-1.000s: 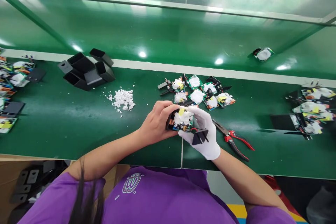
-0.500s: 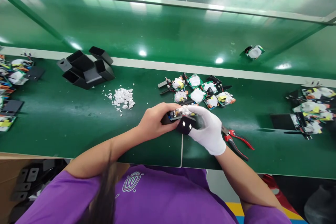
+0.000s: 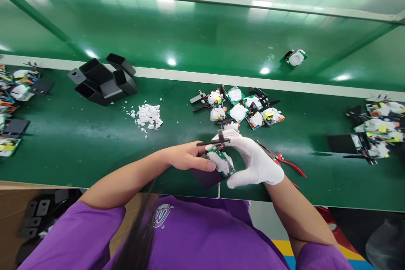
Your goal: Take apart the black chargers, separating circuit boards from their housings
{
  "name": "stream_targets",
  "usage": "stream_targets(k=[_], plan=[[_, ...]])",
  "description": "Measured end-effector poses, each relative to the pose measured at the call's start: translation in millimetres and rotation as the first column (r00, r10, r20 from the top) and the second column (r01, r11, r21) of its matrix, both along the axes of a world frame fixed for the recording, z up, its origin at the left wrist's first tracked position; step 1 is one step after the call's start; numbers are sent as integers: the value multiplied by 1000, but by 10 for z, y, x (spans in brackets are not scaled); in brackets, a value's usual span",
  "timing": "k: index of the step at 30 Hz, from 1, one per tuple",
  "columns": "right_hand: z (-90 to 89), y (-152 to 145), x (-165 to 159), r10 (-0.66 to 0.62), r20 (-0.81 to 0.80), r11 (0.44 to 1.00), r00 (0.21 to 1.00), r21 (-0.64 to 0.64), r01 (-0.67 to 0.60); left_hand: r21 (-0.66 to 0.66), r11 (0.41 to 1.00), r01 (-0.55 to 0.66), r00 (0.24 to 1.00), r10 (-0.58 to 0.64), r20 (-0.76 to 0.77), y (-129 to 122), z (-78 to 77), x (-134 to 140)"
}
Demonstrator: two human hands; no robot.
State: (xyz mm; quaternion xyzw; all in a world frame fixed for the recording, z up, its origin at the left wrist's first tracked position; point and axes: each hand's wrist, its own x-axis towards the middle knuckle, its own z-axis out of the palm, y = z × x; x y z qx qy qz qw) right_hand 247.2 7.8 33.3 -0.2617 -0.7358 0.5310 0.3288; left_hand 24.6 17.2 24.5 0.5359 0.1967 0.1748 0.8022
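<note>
A circuit board point(image 3: 220, 162) coated in white compound is held between my two hands over the front of the bench. My bare left hand point(image 3: 190, 157) has its thumb pressed on the board's near side, and a dark casing point(image 3: 204, 177) shows beneath it. My right hand point(image 3: 253, 160), in a white glove, curls its fingers over the far side; its thumb stands apart from the board. A thin black strip point(image 3: 213, 141) crosses above the board by the gloved fingertips. Red-handled pliers point(image 3: 291, 164) lie beside the right hand, partly hidden by it.
Several coated boards point(image 3: 238, 112) lie in a cluster beyond my hands. White crumbs point(image 3: 148, 116) are heaped left of them, near empty black casings point(image 3: 106, 80). More boards lie at the left point(image 3: 22, 92) and right point(image 3: 378, 126). One board point(image 3: 296, 58) is farther back.
The held board has turned, bringing its white-coated face and green edge into view. My right thumb has come away from the black pronged end. The far-back board has shifted left.
</note>
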Motion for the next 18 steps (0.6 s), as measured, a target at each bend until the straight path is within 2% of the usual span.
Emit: stream_targets(k=[4,6,8,11,13,15,18], plan=[[-34,-47,-18,-125,-31,991,992,-60,123,-7,995,-97,995,98,35,-21,-75,10],[-56,-61,-41,-205,-35,977,978,-67,203,82,978,-192,981,194,-13,-56,-124,22],[-75,-72,-74,-280,-21,959,960,-46,278,283,907,-313,933,349,-85,-103,-172,39],[-105,-92,-121,-354,-1,935,935,-19,354,577,700,-420,837,545,-52,-163,-219,62],[-132,-110,-132,-388,4,921,922,-28,388,670,601,-436,799,601,-19,-180,-224,66],[-164,-130,-125,-433,1,900,901,-45,433,717,555,-422,769,638,-41,-177,-210,58],[-200,-159,-100,-520,-32,854,854,-42,518,746,535,-398,750,658,-72,-152,-176,36]])
